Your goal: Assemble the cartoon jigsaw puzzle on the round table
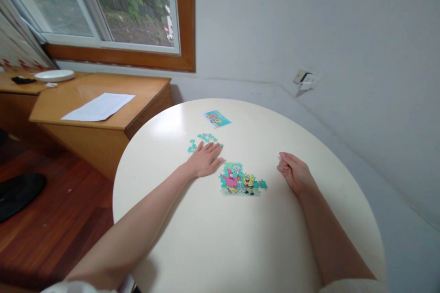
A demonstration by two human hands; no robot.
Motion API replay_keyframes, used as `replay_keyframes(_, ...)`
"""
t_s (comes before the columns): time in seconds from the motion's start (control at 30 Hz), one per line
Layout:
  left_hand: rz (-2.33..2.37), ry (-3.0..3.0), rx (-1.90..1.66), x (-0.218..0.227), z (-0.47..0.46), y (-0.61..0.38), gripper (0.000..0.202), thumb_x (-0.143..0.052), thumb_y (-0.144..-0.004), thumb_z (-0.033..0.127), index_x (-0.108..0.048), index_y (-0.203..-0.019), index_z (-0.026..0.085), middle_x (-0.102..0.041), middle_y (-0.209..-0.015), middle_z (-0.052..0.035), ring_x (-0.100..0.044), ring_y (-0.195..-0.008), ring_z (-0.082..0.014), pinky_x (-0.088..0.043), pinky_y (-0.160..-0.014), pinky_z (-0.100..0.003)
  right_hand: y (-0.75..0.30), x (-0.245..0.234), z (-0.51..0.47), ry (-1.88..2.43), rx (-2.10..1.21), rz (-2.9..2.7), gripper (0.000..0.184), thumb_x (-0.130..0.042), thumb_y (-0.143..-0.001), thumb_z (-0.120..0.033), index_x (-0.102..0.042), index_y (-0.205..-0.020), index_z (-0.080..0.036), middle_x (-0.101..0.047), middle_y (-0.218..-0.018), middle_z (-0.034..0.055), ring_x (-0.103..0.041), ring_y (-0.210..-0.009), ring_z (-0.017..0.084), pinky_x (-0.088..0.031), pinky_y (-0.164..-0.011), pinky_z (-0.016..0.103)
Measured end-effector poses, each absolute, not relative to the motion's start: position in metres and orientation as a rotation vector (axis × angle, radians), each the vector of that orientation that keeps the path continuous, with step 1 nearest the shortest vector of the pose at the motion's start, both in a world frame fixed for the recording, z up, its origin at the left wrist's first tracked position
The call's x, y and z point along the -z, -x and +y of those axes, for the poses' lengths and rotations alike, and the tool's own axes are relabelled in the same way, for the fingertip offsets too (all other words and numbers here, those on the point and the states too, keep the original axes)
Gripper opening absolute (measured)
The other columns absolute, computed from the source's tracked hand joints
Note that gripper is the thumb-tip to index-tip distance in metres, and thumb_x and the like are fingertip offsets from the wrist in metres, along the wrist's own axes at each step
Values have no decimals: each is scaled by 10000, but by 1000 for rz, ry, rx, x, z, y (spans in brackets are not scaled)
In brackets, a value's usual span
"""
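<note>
A partly joined jigsaw puzzle (237, 181) of cartoon figures lies on the round white table (240, 238). Beyond and left of it is a cluster of loose teal puzzle pieces (207, 137). My left hand (205, 159) rests flat, palm down, at the near side of these pieces and covers part of them; its fingers are spread. To the right of the puzzle, my right hand (296, 171) is closed, thumb and fingers pressed together; what it holds, if anything, is hidden. A small picture card (217, 119) with similar cartoon figures lies farther back.
A wooden desk (147, 94) with white paper sheets (99, 107) and a white plate (55, 75) stands at the left beneath the window (130, 4). A wall socket with a plug (305, 78) is on the wall behind the table. A dark round base (20, 194) sits on the floor.
</note>
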State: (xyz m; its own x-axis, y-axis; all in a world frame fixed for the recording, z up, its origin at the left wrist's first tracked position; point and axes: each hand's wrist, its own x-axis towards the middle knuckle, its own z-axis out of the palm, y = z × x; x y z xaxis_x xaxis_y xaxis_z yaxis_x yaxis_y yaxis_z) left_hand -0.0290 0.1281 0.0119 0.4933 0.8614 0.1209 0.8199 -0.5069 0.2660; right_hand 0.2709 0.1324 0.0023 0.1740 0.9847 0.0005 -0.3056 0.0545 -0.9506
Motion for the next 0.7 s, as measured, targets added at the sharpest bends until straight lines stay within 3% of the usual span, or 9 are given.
replay_keyframes(0.17, 1412, -2570, -429, -15, 129, 30, 467, -269, -907, 394, -430, -1284, 172, -441, -1359, -122, -368, -1262, -273, -140, -1056, -551, -270, -3, 131, 1042, -1198, -855, 346, -834, -449, -311, -604, -648, -148, -406, -454, -63, -331, -424, 31, -267, -372, 182)
replay_keyframes(0.3, 1476, -2600, -507, -20, 130, 32, 332, -335, -884, 291, -589, -1057, 166, -630, -1052, -115, -549, -1024, -240, -281, -994, -491, -269, -4, 130, 1042, -1198, -840, 338, -838, -436, -301, -606, -636, -156, -409, -455, -65, -325, -428, 33, -266, -373, 180)
replay_keyframes(0.47, 1532, -2611, -492, -21, 133, 36, 269, -401, -836, 187, -642, -954, 166, -622, -894, -103, -575, -878, -226, -394, -854, -384, -269, -4, 130, 1042, -1193, -853, 332, -830, -448, -302, -612, -642, -144, -421, -465, -57, -335, -429, 36, -266, -371, 192)
replay_keyframes(0.7, 1638, -2463, -505, -21, 132, 35, 242, -452, -808, 176, -675, -901, 183, -614, -907, -97, -560, -902, -233, -366, -840, -389, -269, -4, 131, 1047, -1189, -878, 328, -825, -470, -308, -600, -645, -144, -419, -468, -57, -337, -430, 35, -263, -374, 190)
